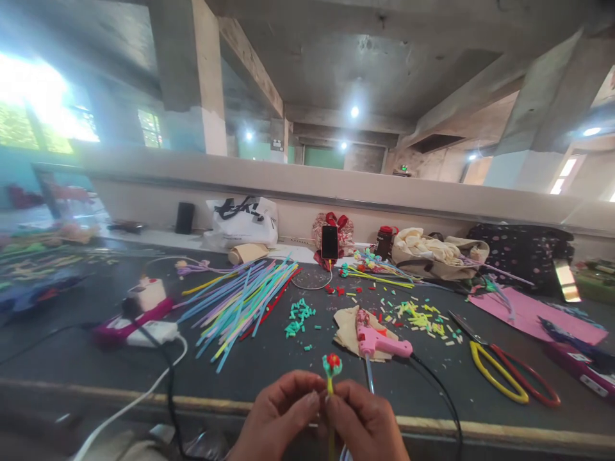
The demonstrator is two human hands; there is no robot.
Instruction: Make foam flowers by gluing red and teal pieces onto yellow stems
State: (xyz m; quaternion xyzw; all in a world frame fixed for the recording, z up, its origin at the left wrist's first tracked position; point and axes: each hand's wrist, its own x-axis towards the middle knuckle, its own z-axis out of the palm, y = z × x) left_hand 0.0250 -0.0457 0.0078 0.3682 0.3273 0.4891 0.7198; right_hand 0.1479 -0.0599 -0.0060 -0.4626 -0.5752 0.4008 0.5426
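Near the table's front edge, a small pipe-cleaner flower (332, 364) stands upright between my hands. It has a red centre, a turquoise rim and a yellow stem. My left hand (281, 413) pinches the stem from the left, while my right hand (366, 416) closes on it from the right; the fingertips hide part of the stem. Just beyond my right hand, a pink hot glue gun (384, 344) lies on a crumpled beige sheet (344, 326). Cut turquoise pieces (300, 315) are scattered behind the flower, with yellow pieces (425, 318) farther right.
Long pipe cleaners (245, 301) are heaped left of centre. Scissors (500, 371) with yellow and red handles lie at right, near a pink sheet (538, 310). A propped phone (330, 242) stands at the back. Power strips (139, 323) and cables occupy the left side.
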